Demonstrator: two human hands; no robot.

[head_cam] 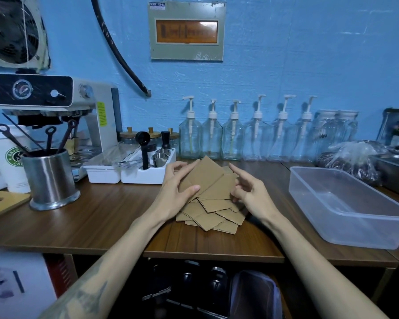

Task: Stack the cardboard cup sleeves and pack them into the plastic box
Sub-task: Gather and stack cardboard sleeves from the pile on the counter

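A loose pile of several flat brown cardboard cup sleeves (213, 215) lies on the wooden counter (101, 215), fanned out at odd angles. My left hand (174, 189) grips one or more sleeves (205, 174) lifted above the pile, thumb on top and fingers behind. My right hand (249, 188) pinches the right edge of a raised sleeve with its lower fingers, index finger pointing out. The clear plastic box (309, 194) stands empty to the right of the pile, apart from both hands.
Pump bottles (235, 134) line the blue wall behind. A white tray of coffee tools (145, 168) and a steel cup of utensils (50, 178) stand left, beside an espresso machine (55, 104). A bag of dark beans (352, 160) and steel pan sit far right.
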